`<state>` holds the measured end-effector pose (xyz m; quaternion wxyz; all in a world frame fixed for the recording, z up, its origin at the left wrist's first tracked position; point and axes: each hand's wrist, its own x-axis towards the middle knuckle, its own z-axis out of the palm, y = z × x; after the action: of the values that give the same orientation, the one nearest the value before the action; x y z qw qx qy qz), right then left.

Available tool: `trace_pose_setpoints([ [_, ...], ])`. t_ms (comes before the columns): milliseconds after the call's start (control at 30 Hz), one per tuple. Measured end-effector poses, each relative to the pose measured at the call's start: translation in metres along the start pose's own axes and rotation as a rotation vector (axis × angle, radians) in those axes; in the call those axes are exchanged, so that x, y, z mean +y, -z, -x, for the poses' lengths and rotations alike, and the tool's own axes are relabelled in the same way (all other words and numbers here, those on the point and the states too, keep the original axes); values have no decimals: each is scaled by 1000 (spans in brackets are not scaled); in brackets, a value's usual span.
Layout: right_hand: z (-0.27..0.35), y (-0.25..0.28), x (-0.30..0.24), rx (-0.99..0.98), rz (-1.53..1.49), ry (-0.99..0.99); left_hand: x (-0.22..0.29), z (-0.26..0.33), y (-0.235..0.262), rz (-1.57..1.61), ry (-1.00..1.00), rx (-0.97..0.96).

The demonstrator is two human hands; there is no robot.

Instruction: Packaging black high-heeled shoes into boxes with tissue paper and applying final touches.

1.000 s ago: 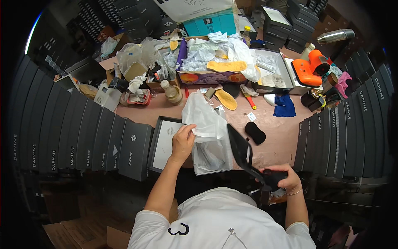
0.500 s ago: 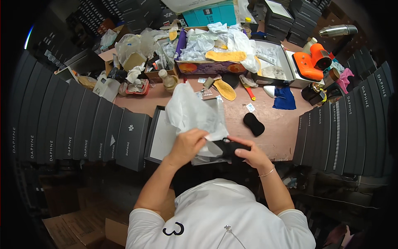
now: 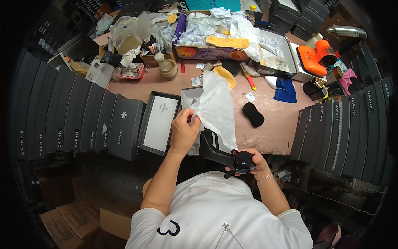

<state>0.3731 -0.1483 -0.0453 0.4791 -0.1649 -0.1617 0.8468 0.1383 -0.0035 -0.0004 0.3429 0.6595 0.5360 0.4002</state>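
The black high-heeled shoe (image 3: 222,152) lies low in the view, just above the person's chest, and its long axis runs from about ten o'clock down to four o'clock — the upper end near the left hand, the lower end inside the right. The right hand (image 3: 253,162) is closed around that lower end, fingers wrapped over the dark body of the shoe, so the shoe reaches away from this hand toward ten o'clock. The left hand (image 3: 184,132) sits at the shoe's ten o'clock, just beside its upper end but seemingly not on it; its fingers are pinched shut on the near edge of a white tissue sheet (image 3: 215,108). That sheet spreads from the pinch toward twelve and one o'clock, draping over the upper part of the shoe and over an open black shoebox (image 3: 143,124) with a pale lining, which rests on the pinkish desk (image 3: 273,128) at the left hand's nine o'clock. So the right hand carries the shoe while the left hand is the nearer one to the paper — the two meet along the shoe's upper end. A small black pad (image 3: 253,114) lies apart on the desk, at one o'clock from the shoe.
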Motion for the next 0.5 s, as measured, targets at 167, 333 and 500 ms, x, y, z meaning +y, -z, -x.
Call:
trace_pose_setpoints([
  [167, 6, 4, 0, 19, 24, 17, -4, 4, 4, -36, -66, 1],
  [333, 4, 0, -7, 30, 7, -18, -15, 33, 11, 189, 21, -175],
  [500, -3, -3, -9, 34, -6, -54, 25, 63, 8, -256, -181, -405],
])
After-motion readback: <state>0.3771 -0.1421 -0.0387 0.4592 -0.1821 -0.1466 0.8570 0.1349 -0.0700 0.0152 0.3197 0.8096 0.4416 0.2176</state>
